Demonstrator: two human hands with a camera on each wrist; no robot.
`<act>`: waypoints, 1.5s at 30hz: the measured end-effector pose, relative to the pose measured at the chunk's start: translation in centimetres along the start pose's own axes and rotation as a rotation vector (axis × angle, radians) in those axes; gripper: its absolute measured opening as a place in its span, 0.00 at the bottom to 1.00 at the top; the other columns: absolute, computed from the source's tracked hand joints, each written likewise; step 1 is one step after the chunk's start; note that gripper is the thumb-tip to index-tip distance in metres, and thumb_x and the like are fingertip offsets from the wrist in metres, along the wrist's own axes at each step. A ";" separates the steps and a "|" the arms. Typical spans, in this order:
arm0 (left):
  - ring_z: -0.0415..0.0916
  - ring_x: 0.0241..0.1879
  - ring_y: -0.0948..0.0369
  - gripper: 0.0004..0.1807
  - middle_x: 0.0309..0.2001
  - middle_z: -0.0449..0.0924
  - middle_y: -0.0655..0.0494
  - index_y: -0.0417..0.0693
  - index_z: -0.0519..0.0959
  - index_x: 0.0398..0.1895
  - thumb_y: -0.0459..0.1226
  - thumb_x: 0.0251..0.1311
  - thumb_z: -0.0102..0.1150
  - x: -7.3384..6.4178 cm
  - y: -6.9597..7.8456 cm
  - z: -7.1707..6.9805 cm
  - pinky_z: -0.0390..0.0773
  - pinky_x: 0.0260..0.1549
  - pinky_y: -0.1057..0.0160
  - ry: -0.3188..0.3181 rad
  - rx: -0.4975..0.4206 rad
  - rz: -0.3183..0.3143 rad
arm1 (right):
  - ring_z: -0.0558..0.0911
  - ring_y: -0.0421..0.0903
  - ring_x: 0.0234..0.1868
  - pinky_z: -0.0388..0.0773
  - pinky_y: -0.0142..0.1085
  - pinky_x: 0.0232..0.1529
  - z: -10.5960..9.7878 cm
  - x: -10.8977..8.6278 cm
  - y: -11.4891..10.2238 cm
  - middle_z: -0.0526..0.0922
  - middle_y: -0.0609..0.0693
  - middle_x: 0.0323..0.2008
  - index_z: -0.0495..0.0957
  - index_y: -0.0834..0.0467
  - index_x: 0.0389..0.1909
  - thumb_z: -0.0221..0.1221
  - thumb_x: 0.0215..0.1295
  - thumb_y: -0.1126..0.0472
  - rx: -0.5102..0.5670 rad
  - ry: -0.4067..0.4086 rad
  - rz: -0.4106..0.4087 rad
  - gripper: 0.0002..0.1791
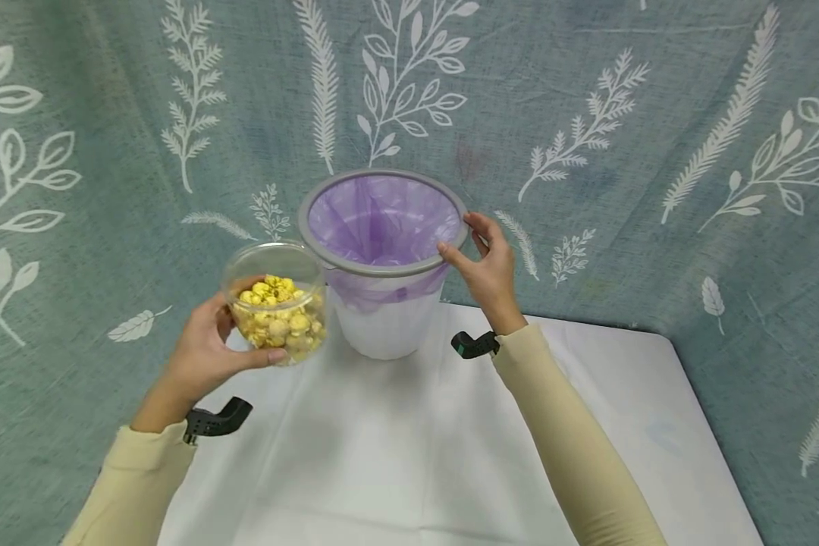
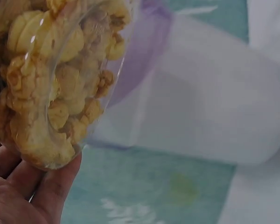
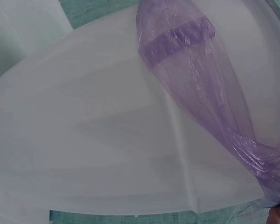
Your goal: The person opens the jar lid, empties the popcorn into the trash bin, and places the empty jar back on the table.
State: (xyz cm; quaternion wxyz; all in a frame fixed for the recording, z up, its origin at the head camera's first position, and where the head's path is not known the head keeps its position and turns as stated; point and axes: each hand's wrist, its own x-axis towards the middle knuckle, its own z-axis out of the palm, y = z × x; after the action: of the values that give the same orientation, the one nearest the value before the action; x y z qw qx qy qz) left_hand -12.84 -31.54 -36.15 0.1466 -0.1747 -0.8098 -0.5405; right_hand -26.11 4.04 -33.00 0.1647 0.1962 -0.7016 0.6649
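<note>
Across the back and both sides, a green curtain [image 1: 587,45] printed with white leaves and ferns. In front of it, a white table [image 1: 382,440], rounded at the far right corner. Standing upright near the far edge, nearer the left edge than the right: a white bin [image 1: 385,330] with a grey rim [image 1: 382,270]. Inside the bin, a purple liner [image 1: 375,220], folded over the rim and hanging partway down the outer wall, bunched into creases in the right wrist view. Outside the left edge, the left sleeve [image 1: 136,470], pale yellow; over the table, its match, the right sleeve [image 1: 580,440]. At the right of the rim, the right hand [image 1: 491,273], pinching rim and liner between thumb and fingers, thumb on the near side. Just left of the bin, held up off the table near the left edge: a clear round tub [image 1: 273,258], touching the bin or not, impossible to tell. Gripping the tub, the left hand [image 1: 208,345], thumb low across the near side, fingers round the left. Heaped in the tub, yellow popcorn [image 1: 273,315]. At each cuff, a small black camera [image 1: 221,418].
</note>
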 end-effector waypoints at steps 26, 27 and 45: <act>0.71 0.65 0.43 0.61 0.71 0.71 0.41 0.48 0.62 0.81 0.45 0.44 0.88 14.2 5.2 -4.9 0.72 0.63 0.38 0.006 0.480 -0.119 | 0.66 0.62 0.75 0.59 0.50 0.79 -0.2 -0.1 0.3 0.68 0.72 0.70 0.63 0.76 0.71 0.68 0.68 0.72 0.011 -0.015 -0.039 0.35; 0.71 0.66 0.42 0.61 0.71 0.70 0.40 0.47 0.62 0.81 0.45 0.44 0.88 14.6 5.3 -4.7 0.71 0.64 0.37 -0.003 0.487 -0.112 | 0.66 0.62 0.75 0.59 0.50 0.79 -0.3 -0.1 0.3 0.68 0.72 0.70 0.64 0.76 0.71 0.68 0.68 0.72 0.012 -0.015 -0.040 0.35; 0.64 0.71 0.37 0.57 0.72 0.69 0.36 0.38 0.65 0.77 0.33 0.40 0.87 19.6 6.1 -1.2 0.62 0.73 0.37 -0.148 0.681 0.091 | 0.69 0.53 0.75 0.62 0.39 0.77 -0.7 1.0 4.0 0.71 0.64 0.71 0.66 0.70 0.72 0.71 0.66 0.67 -0.004 0.005 -0.062 0.37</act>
State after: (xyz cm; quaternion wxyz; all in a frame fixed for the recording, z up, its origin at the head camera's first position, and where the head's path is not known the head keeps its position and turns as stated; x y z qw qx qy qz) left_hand -27.69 -28.04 -22.34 0.1613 -0.1902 -0.9435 -0.2181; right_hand -28.98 4.82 -35.98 0.1876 0.2157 -0.6961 0.6586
